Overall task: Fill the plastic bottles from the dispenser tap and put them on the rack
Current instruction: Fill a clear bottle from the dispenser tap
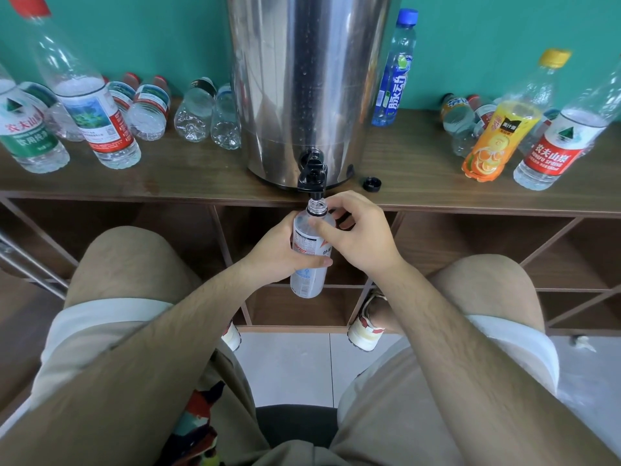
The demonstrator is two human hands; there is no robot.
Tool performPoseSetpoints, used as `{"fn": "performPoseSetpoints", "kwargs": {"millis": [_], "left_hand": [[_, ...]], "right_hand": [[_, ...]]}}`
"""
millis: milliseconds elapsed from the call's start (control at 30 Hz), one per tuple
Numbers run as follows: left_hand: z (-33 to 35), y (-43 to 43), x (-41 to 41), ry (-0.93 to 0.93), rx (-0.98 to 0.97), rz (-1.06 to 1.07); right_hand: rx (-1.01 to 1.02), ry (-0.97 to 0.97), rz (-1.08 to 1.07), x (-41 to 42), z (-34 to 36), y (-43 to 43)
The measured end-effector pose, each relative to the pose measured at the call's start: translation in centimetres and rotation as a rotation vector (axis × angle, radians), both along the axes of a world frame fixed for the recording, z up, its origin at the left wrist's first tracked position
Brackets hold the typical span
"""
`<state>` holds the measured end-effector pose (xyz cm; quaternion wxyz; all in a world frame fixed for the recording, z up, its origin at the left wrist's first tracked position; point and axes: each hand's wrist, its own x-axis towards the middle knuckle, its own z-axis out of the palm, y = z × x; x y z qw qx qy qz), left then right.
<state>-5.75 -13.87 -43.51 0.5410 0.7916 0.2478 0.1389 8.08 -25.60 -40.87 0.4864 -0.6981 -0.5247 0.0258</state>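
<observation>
While gripping the bottle point(307, 284) with the left hand point(279, 253) low and the right hand point(359, 237) at its shoulder, keep the mouth straight under the tap point(312, 173) at the front edge of the desk point(201, 183).

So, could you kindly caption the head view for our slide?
Seated person's left hand and right hand hold an uncapped bottle beneath the tap of the dispenser.

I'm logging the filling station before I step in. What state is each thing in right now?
tap, whether water is flowing cannot be told.
held bottle, uncapped, upright, mouth right under the tap; fill level unclear.
left hand, grips the held bottle's body.
right hand, holds its shoulder.
black cap, off, lying on the shelf top.
blue-capped bottle, capped, upright.
orange bottle, capped, upright.
</observation>
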Motion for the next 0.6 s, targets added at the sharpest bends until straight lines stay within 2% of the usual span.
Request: {"fn": "performPoseSetpoints", "kwargs": {"millis": [600], "left_hand": [[-0.54,-0.28,0.27,0.017,-0.03,0.023]], "right_hand": [[-0.023,0.009,0.003,-0.09,-0.05,0.19]]}}
